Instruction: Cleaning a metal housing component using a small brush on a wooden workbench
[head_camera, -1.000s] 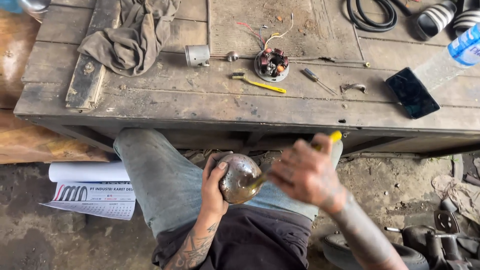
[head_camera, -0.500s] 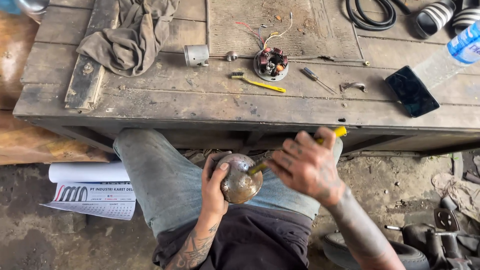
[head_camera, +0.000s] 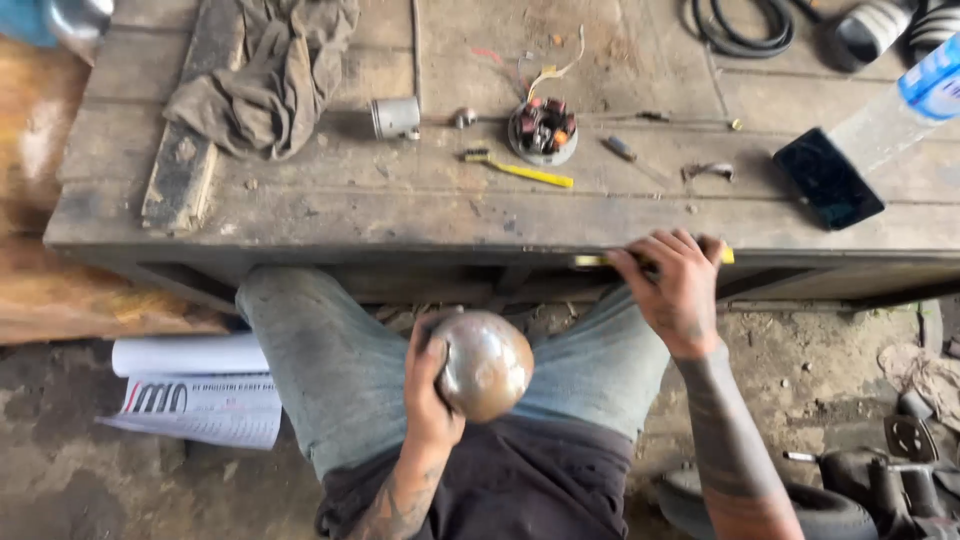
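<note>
Head view: the left hand (head_camera: 432, 385) has its fingers wrapped round a rounded, tarnished metal housing (head_camera: 486, 366), held over the lap just below the wooden surface (head_camera: 400, 215). Up at the front edge, the right hand (head_camera: 676, 282) is clenched on a yellow-handled tool (head_camera: 725, 256). Further back lie a stator coil (head_camera: 543, 131) and a dark phone (head_camera: 827, 178).

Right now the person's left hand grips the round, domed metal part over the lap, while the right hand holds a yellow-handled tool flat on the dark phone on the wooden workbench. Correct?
Not quite. The left hand does grip the round, domed metal part over the lap, but the right hand holds the yellow-handled tool at the front edge of the wooden workbench, well clear of the dark phone. The head view shows it.
</note>
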